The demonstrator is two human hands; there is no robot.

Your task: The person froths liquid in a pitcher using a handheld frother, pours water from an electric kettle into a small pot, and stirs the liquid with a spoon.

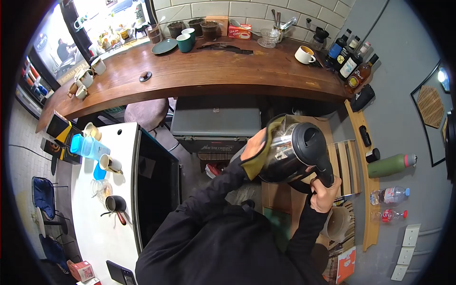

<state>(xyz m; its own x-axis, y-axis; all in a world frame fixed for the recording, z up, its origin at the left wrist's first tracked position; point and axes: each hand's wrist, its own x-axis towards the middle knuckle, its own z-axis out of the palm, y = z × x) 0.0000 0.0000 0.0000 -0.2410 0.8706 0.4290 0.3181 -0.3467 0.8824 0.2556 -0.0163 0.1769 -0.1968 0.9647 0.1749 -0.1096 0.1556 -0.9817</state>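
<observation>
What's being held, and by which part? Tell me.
The electric kettle: the right hand grips its handle; the left hand holds an olive cloth against its side.

- A loose black fabric top [213,247], matt, with soft folds across the torso.
- A long black left sleeve [209,187], creased and bunched along the forearm.
- A long black right sleeve [308,230], smoother, its cuff at the wrist.
- Bare left hand [254,144] and bare right hand [325,194], ungloved.

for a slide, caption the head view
Left hand holds an olive cloth against a kettle; right hand grips its handle.
</observation>
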